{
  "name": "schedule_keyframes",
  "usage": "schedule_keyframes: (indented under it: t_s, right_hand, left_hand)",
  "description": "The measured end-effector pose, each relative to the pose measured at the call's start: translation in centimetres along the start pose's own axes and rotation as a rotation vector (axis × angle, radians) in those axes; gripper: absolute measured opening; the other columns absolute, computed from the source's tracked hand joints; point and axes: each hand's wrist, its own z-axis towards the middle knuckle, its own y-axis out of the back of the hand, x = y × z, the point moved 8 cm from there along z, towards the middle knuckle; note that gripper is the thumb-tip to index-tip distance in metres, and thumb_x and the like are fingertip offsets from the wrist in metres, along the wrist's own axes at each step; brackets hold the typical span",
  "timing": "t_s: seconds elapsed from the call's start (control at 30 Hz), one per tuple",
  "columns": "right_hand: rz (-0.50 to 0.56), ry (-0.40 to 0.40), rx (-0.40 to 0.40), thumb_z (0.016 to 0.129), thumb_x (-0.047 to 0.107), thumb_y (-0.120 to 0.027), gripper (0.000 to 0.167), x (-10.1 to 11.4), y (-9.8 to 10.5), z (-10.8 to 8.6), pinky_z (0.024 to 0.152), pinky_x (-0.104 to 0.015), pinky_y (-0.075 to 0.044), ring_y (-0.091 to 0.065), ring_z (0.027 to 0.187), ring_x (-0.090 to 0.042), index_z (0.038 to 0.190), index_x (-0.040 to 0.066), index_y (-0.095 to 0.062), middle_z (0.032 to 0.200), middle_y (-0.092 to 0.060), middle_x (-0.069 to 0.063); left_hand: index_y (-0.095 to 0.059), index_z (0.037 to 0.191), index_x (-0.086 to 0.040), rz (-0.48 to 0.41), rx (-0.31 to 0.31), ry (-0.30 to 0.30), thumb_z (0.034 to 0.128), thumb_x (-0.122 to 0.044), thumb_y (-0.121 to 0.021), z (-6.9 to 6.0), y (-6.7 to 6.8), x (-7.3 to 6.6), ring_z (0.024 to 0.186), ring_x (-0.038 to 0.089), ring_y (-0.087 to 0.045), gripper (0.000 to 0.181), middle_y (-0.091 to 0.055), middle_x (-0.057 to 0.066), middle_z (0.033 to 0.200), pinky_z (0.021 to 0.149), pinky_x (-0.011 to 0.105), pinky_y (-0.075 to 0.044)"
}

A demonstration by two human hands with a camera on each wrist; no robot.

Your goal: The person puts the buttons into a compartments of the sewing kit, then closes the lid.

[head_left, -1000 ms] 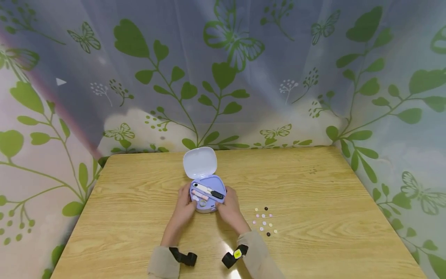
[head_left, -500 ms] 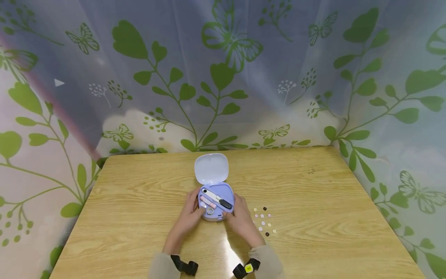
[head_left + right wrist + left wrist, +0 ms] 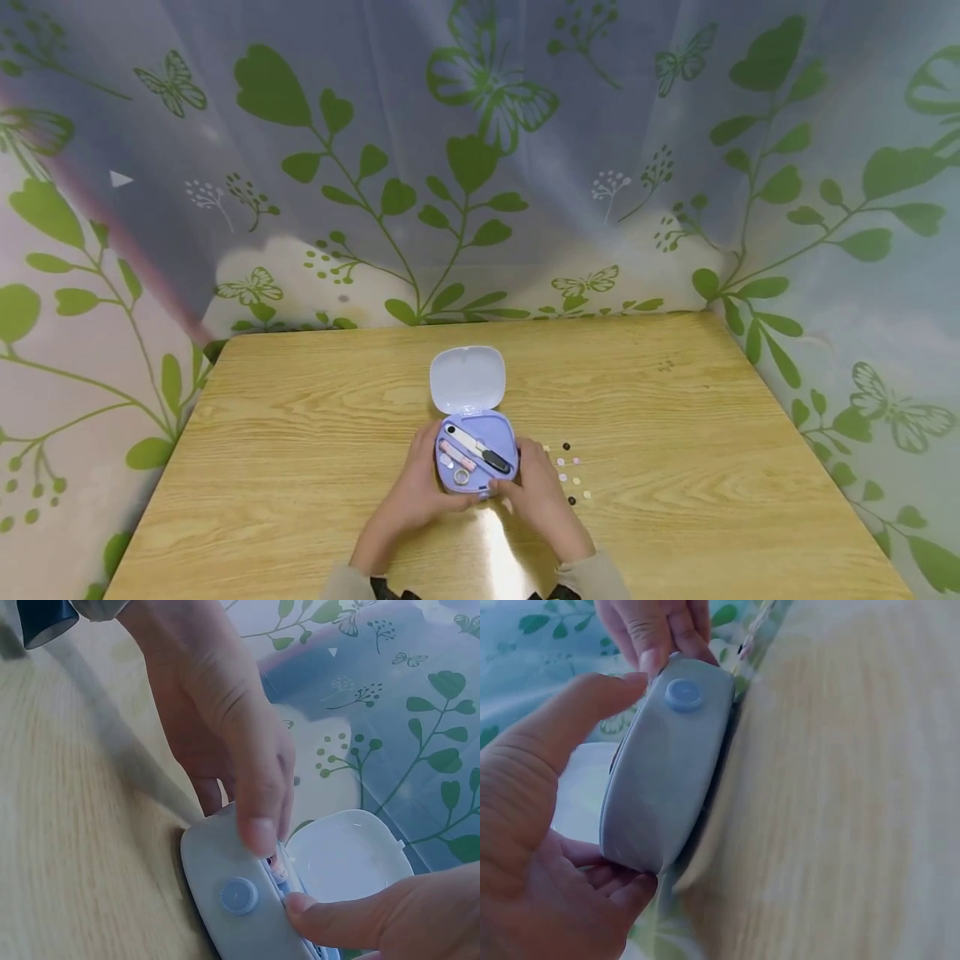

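A small periwinkle-blue sewing box [image 3: 495, 428] lies between both hands, its white lid [image 3: 468, 379] swung open at the back. Inside it are a white-and-black tool [image 3: 477, 448], a pink-and-white rod [image 3: 457, 455] and a ring-shaped item [image 3: 461, 477]. My left hand [image 3: 420, 487] holds the box's left side, thumb reaching along the front edge. On the right side my right hand [image 3: 542, 496] grips it, thumb on the front right corner. In the left wrist view, a round blue knob [image 3: 683, 695] shows on the box's front [image 3: 664, 780]. Some fingers are hidden behind the box.
Several small buttons [image 3: 576, 481], white, pink, yellow and black, lie on the wooden table [image 3: 675, 417] just right of my right hand, which covers part of the group. A leaf-and-butterfly patterned curtain [image 3: 480, 208] hangs behind and beside the table.
Both hands have shifted the open box toward me and rightward, turning it slightly. My left thumb has moved from the box's top rim to its front edge.
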Motion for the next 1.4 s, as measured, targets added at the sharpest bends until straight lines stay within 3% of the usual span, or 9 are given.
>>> schedule_keyframes:
  t_s: [0.27, 0.53, 0.67, 0.8, 0.93, 1.1, 1.2, 1.4]
  right_hand:
    - [-0.019, 0.018, 0.005, 0.077, 0.012, -0.081, 0.060, 0.8, 0.2, -1.6, 0.103, -0.057, -0.042, -0.052, 0.114, -0.040, 0.125, -0.011, -0.053, 0.121, -0.057, -0.023]
    - [-0.047, 0.056, 0.054, 0.078, 0.019, -0.081, 0.063, 1.2, 0.8, -2.6, 0.114, -0.063, -0.026, -0.052, 0.120, -0.046, 0.127, -0.010, -0.055, 0.123, -0.060, -0.026]
    - [0.004, 0.055, 0.088, 0.083, 0.026, -0.078, 0.063, 1.3, 2.4, -2.8, 0.109, -0.064, -0.034, -0.051, 0.122, -0.046, 0.133, -0.004, -0.056, 0.128, -0.059, -0.023]
    - [0.072, 0.115, 0.071, 0.086, 0.024, -0.077, 0.059, 1.4, 4.8, -2.3, 0.102, -0.060, -0.044, -0.055, 0.119, -0.038, 0.136, 0.000, -0.056, 0.129, -0.060, -0.015]
    - [0.110, 0.202, 0.037, 0.088, 0.019, -0.076, 0.057, 1.0, 7.3, -1.7, 0.103, -0.058, -0.043, -0.055, 0.122, -0.031, 0.139, 0.005, -0.055, 0.133, -0.060, -0.008]
    - [0.192, 0.241, -0.008, 0.090, 0.015, -0.073, 0.053, -0.4, 9.6, -0.8, 0.106, -0.058, -0.040, -0.054, 0.125, -0.024, 0.139, 0.015, -0.055, 0.136, -0.059, -0.003]
    - [0.251, 0.270, -0.054, 0.091, 0.010, -0.071, 0.052, -1.0, 10.7, -0.3, 0.109, -0.048, -0.039, -0.055, 0.123, -0.022, 0.139, 0.016, -0.054, 0.135, -0.060, -0.005]
    - [0.410, 0.358, -0.137, 0.089, -0.008, -0.067, 0.051, -2.2, 12.0, 0.4, 0.109, -0.019, -0.035, -0.056, 0.120, -0.019, 0.137, 0.002, -0.054, 0.129, -0.060, -0.021]
  left_hand:
    - [-0.027, 0.155, -0.009, 0.087, -0.042, -0.019, 0.0492, -0.024, -0.100, -1.5, -0.2, -0.3, 0.135, 0.026, -0.035, 0.129, -0.035, 0.010, 0.149, 0.117, 0.049, -0.029]
    - [-0.028, 0.156, -0.014, 0.126, -0.051, -0.003, 0.0476, -0.031, -0.100, -2.6, -0.3, 0.1, 0.136, 0.023, -0.035, 0.131, -0.035, 0.008, 0.149, 0.117, 0.045, -0.029]
    - [-0.028, 0.156, -0.015, 0.105, -0.047, -0.015, 0.0469, -0.031, -0.101, -2.6, -0.2, 0.4, 0.134, 0.022, -0.037, 0.132, -0.036, 0.006, 0.147, 0.117, 0.045, -0.030]
    - [-0.027, 0.157, -0.019, 0.079, -0.038, -0.024, 0.0466, -0.031, -0.101, -2.4, -0.3, 0.9, 0.130, 0.019, -0.040, 0.134, -0.036, 0.003, 0.143, 0.116, 0.045, -0.031]
    - [-0.026, 0.157, -0.021, 0.075, -0.034, -0.046, 0.0461, -0.035, -0.101, -2.2, -0.3, 1.4, 0.128, 0.018, -0.041, 0.135, -0.036, 0.001, 0.141, 0.115, 0.045, -0.033]
    - [-0.028, 0.156, -0.020, 0.076, -0.021, -0.080, 0.0471, -0.041, -0.100, -2.1, -0.3, 1.8, 0.131, 0.019, -0.040, 0.132, -0.035, 0.001, 0.143, 0.115, 0.045, -0.032]
    - [-0.030, 0.155, -0.020, 0.073, -0.013, -0.105, 0.0481, -0.042, -0.099, -1.9, -0.4, 1.8, 0.132, 0.020, -0.039, 0.130, -0.035, 0.001, 0.144, 0.115, 0.047, -0.032]
    - [-0.030, 0.154, -0.019, 0.060, -0.011, -0.147, 0.0483, -0.041, -0.099, -1.7, -0.8, 1.6, 0.134, 0.021, -0.040, 0.129, -0.037, 0.001, 0.147, 0.116, 0.048, -0.030]
